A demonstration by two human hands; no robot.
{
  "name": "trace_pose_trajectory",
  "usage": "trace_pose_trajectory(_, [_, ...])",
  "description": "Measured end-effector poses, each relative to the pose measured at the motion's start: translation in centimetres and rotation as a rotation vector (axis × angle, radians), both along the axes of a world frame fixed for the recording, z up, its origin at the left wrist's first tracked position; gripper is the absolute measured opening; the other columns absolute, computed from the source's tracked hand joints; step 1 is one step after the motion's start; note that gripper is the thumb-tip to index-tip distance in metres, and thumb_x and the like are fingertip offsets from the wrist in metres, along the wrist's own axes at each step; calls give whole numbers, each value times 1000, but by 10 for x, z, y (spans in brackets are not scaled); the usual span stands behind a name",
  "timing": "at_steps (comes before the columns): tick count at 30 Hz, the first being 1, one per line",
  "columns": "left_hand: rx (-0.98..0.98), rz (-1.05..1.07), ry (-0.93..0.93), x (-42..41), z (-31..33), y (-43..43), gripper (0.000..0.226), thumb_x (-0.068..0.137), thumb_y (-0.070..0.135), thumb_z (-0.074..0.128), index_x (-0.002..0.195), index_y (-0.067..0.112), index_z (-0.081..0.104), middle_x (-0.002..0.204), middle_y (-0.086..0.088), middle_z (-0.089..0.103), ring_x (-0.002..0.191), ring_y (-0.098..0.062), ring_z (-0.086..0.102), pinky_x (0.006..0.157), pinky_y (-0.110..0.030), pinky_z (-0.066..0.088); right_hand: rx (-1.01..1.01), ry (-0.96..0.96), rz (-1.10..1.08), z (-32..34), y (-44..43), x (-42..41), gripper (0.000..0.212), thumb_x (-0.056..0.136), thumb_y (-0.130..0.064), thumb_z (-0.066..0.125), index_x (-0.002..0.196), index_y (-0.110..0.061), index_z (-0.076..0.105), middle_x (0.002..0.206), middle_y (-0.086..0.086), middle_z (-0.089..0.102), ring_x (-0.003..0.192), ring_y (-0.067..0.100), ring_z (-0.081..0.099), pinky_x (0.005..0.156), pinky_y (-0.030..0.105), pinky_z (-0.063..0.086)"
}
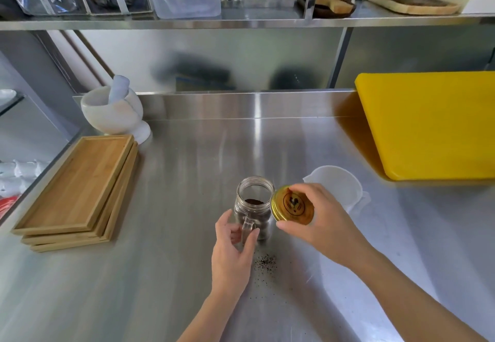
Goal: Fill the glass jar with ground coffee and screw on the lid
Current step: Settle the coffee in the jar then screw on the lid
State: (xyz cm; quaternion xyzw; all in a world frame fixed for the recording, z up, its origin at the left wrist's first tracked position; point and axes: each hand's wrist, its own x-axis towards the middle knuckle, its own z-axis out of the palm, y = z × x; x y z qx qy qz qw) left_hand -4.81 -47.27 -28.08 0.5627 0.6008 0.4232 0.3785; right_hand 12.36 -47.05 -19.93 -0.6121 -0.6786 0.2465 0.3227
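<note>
Wooden trays (77,189) stacked left, white mortar (113,112) behind them — yellow cutting board (431,124) far right.

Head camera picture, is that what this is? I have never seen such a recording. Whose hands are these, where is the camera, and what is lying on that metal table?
There is no machine here: a person works with bare hands, and the one camera sits on their head, looking forward and down. The left hand holds the handle of a glass jar, which stands open on the steel counter with dark ground coffee inside. The fingers of the right hand hold a gold lid, tilted, just right of the jar's mouth and not yet on it. A little spilled coffee lies in front. Around: stacked wooden trays, a white mortar and pestle, a white plastic jug and a yellow cutting board.
</note>
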Motion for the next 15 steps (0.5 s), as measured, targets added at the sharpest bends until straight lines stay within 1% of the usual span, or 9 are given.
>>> trace_pose_trajectory(1, [-7, -7, -7, 0, 1, 0, 51, 83, 25, 67, 115, 49, 34, 95, 8, 63, 84, -2, 59, 76, -25, 50, 11, 5, 6, 7, 5, -1, 53, 70, -37, 77, 114, -29, 50, 111, -10, 49, 102, 4, 46, 82, 10, 38])
trace_pose_trajectory(2, [-15, -11, -14, 0, 1, 0, 52, 84, 24, 66, 123, 42, 36, 93, 10, 63, 82, -2, 61, 77, -28, 52, 18, 4, 20, 13, 11, -2, 54, 70, -37, 78, 115, -29, 50, 111, -10, 50, 102, 4, 47, 83, 12, 39])
trace_pose_trajectory(3, [-20, -13, -18, 0, 0, 0, 54, 84, 24, 66, 128, 36, 38, 93, 11, 64, 79, -3, 63, 77, -31, 54, 19, -8, 43, 17, 18, -3, 54, 69, -37, 78, 115, -29, 50, 112, -10, 50, 102, 5, 47, 84, 14, 40])
trace_pose_trajectory(5, [-27, -17, -14, -1, 0, 0, 56, 85, 24, 65, 134, 31, 39, 93, 12, 65, 79, -7, 65, 79, -35, 54, 12, -50, 109, 24, 31, -7, 55, 69, -37, 79, 115, -27, 51, 112, -9, 50, 103, 7, 48, 87, 20, 41])
trace_pose_trajectory(8, [-48, -16, 14, -3, 1, 1, 58, 85, 25, 64, 137, 29, 37, 89, 13, 64, 82, -12, 66, 81, -35, 54, -27, -150, 232, 29, 48, -14, 58, 69, -39, 78, 119, -24, 52, 115, -8, 51, 106, 10, 47, 93, 25, 39])
trace_pose_trajectory(11, [-79, -14, 43, -6, 2, 4, 53, 87, 29, 62, 136, 29, 40, 85, 14, 64, 81, -14, 66, 81, -36, 53, -59, -283, 347, 31, 59, -20, 57, 72, -41, 76, 121, -23, 51, 119, -7, 51, 103, 6, 40, 92, 22, 29])
trace_pose_trajectory(13, [-98, -10, 53, -8, 3, 6, 49, 88, 29, 60, 134, 29, 43, 88, 16, 64, 85, -14, 66, 84, -37, 53, -53, -352, 398, 31, 65, -24, 57, 72, -41, 75, 121, -24, 51, 118, -8, 51, 101, 4, 37, 88, 20, 23])
trace_pose_trajectory(15, [-104, -8, 58, -8, 4, 6, 45, 89, 27, 59, 132, 30, 45, 96, 20, 63, 92, -14, 65, 88, -37, 52, -48, -399, 423, 31, 72, -26, 58, 71, -43, 76, 120, -25, 52, 118, -8, 52, 103, 6, 40, 88, 22, 23])
